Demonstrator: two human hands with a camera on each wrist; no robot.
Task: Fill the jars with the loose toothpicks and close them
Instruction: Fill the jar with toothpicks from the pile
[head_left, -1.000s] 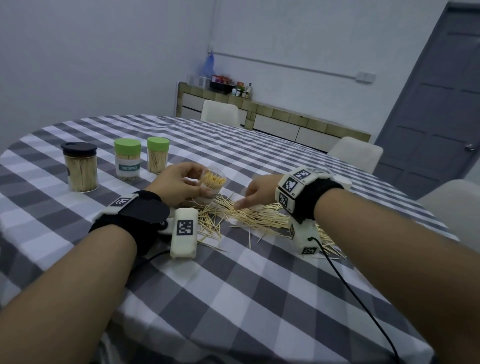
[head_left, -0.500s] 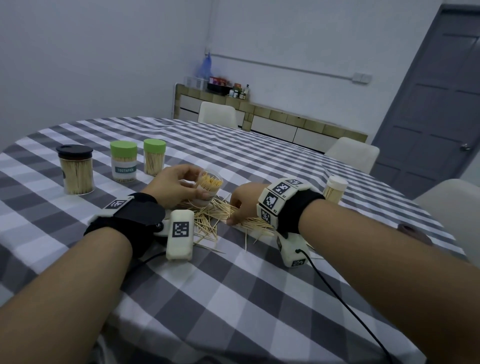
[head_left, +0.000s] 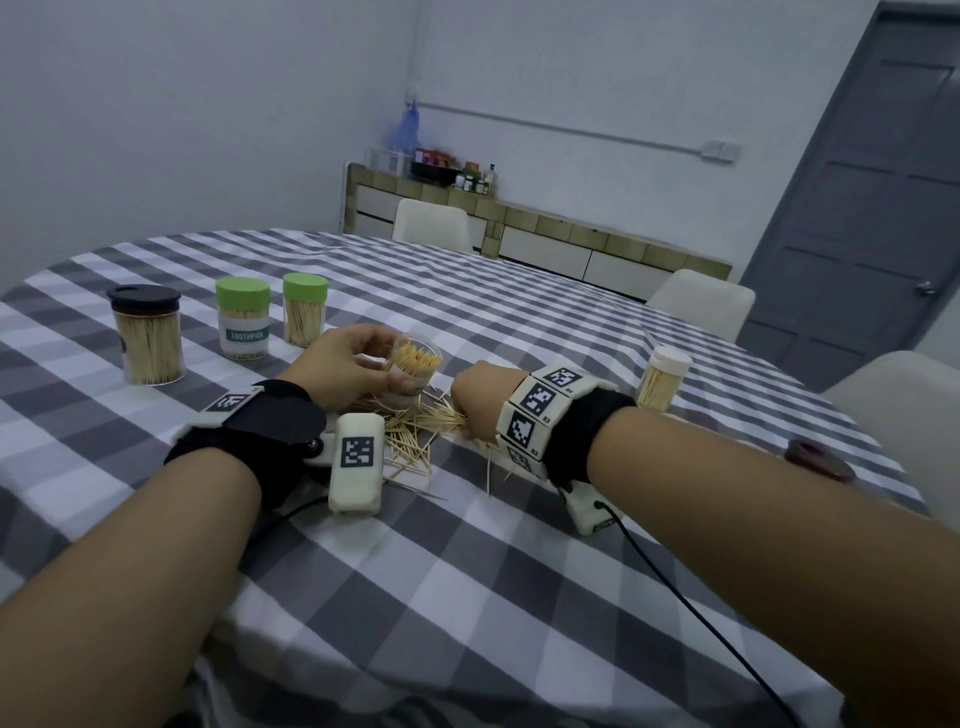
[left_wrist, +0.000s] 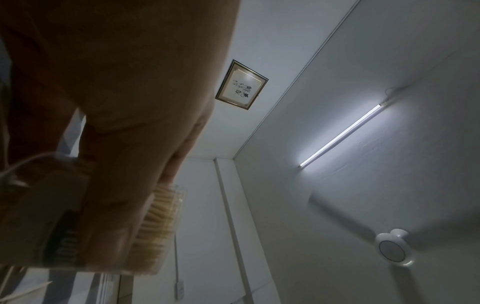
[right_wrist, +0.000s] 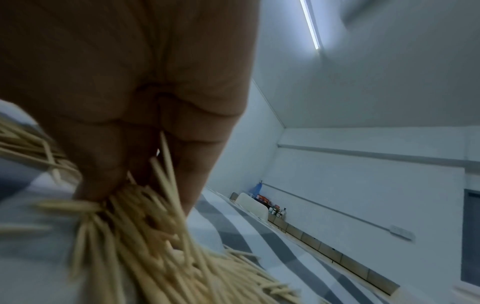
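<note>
Grey-checked table (head_left: 467, 597) in a pale room, sideboard (head_left: 545, 234) behind. At far left, black-lidded jar (head_left: 147, 332), then two green-lidded jars (head_left: 242, 318) (head_left: 304, 309), all closed and full. Left hand (head_left: 345, 366) curled round open jar (head_left: 410, 371), tilted toward the right, part filled. Loose toothpicks (head_left: 415, 431) heaped on the cloth between the hands. Right hand (head_left: 480, 400) down on the heap, fingers (right_wrist: 103, 164) bunched and pinching a clump. White-lidded jar (head_left: 664, 379) beyond the right wrist, dark lid (head_left: 818, 460) further right. Compared with a second ago: right hand drawn nearer and clenched into the pile, white-lidded jar uncovered.
</note>
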